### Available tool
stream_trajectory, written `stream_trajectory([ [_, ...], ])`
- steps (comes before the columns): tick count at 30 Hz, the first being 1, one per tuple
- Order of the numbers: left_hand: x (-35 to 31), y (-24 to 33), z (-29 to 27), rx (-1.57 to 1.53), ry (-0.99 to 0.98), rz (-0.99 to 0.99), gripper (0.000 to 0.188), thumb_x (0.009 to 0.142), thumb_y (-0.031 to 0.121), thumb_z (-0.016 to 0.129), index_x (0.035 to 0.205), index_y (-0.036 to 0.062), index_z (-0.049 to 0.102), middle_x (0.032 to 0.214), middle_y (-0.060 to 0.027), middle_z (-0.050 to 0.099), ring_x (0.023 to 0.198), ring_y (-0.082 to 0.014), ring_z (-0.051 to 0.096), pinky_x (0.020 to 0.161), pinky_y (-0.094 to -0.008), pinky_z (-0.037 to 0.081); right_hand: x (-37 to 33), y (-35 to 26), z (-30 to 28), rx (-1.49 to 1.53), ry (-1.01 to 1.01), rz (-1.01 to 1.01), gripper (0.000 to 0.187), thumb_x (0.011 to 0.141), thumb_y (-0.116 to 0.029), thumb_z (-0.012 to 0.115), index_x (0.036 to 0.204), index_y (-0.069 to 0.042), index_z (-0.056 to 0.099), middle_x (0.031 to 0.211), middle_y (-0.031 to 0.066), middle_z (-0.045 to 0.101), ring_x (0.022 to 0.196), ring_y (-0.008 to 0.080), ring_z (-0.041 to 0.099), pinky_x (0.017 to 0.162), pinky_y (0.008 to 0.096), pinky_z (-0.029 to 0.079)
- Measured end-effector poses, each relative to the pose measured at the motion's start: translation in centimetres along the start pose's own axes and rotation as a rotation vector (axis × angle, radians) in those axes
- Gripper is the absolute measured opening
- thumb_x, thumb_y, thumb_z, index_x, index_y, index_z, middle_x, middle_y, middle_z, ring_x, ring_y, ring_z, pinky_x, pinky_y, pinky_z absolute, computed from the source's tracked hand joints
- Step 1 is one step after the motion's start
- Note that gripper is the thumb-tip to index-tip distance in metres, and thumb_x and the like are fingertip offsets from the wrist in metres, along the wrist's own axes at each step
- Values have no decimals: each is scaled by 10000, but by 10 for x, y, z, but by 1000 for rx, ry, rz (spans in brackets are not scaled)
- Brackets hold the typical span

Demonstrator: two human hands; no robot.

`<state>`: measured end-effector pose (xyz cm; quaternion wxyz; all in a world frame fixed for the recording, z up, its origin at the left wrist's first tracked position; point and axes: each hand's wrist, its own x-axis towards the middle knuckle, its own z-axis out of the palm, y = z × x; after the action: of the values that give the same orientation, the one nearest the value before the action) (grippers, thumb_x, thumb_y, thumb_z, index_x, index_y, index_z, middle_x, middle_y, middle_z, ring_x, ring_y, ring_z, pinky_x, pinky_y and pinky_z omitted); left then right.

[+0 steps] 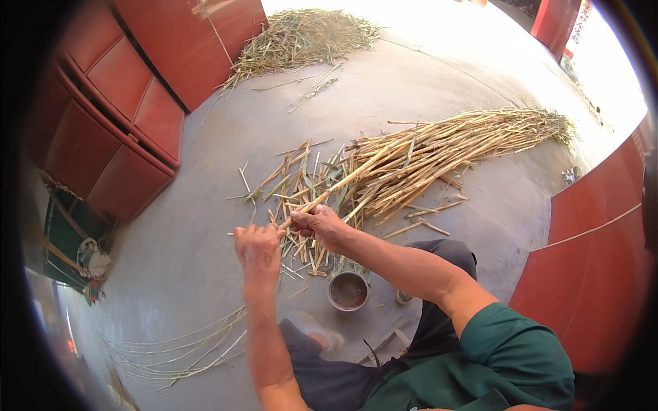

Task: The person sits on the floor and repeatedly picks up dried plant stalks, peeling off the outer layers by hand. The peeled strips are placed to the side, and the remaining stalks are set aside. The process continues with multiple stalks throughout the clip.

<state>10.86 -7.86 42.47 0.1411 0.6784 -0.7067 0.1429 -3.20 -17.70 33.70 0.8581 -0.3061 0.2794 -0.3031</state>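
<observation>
My left grip clasped the near end of a stalk; my right grip clamped it just beyond, presumably for steadiness. It pointed toward the bundle, thick ends nearer me, likely for reach.

The scene is brightly lit by daylight admitted from the top and upper right, where the floor is bleached to near white beyond the bundle of dry stalks and a faint rainbow-coloured flare is caught along the rim. The red panelled doors at the left are kept in dimmer light, and only soft shadows are cast under the bundle of dry stalks, which is rendered fairly sharply. Straight edges are bowed by the fisheye lens, notably along the red panel at the right, the corners are swallowed by black, and detail is smeared toward the lower left rim.
</observation>
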Motion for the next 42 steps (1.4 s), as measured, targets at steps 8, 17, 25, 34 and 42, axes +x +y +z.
stream_trajectory([
  [8,-44,-60,-26,-57,-148,-216,157,775,224,790,789,105,688,688,-53,668,726,-240,627,772,-394,394,7,-89,-113,91,277,-39,141,997,-166,617,908,-71,672,790,9,686,695,89,646,609,221,550],
  [17,-49,-55,-24,-64,-172,-211,325,721,303,828,931,84,713,871,-59,728,869,-246,653,833,-389,382,-10,-95,-63,-175,216,-157,149,994,-236,648,1016,-93,685,961,31,739,842,113,675,729,243,511],
  [25,-9,9,24,-419,23,-204,305,793,271,828,966,40,728,818,-110,728,717,-261,672,703,-378,491,-30,-33,-7,-324,88,-178,333,920,-347,751,965,-20,700,804,37,694,702,103,636,635,246,502],
  [34,-15,-16,31,-788,-46,-550,227,864,208,793,941,8,719,749,-90,716,633,-144,641,606,-301,497,-18,-45,-53,-263,301,-156,319,986,-387,652,971,-71,690,820,37,701,642,96,607,585,241,497],
  [42,-37,-60,8,-999,-244,-611,216,871,186,791,908,-9,706,729,-22,692,656,-78,599,604,-248,474,-17,-130,-112,33,259,-330,235,1022,-299,598,1156,-108,627,1120,58,709,998,121,627,844,288,485],
])
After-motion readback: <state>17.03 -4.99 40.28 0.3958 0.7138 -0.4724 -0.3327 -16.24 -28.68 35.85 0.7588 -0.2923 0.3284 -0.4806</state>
